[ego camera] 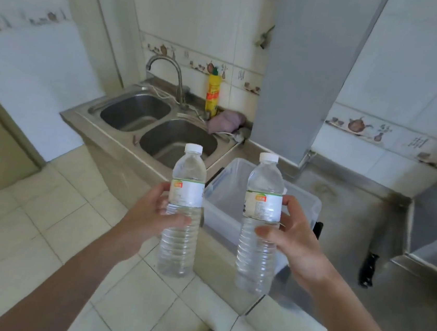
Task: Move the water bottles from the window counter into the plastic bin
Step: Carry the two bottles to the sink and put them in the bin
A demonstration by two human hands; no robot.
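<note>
The left hand [159, 209] grips one upright water bottle [183, 210] and the right hand [289, 237] grips another bottle [259, 224], both near the plastic bin [225, 193] just beyond, where a loosened, one-handed grip could drop either onto the floor tiles [50, 217] short of it.

Two water bottles showing: one [183, 210] sitting inside the left hand's [152, 209] fingers, one [259, 224] inside the right hand's [293, 236] fingers. One plastic bin [300, 202] lying beyond the fingertips. Two sink basins [159, 123], one faucet [167, 75], one yellow detergent bottle [212, 96] standing farther beyond.
</note>
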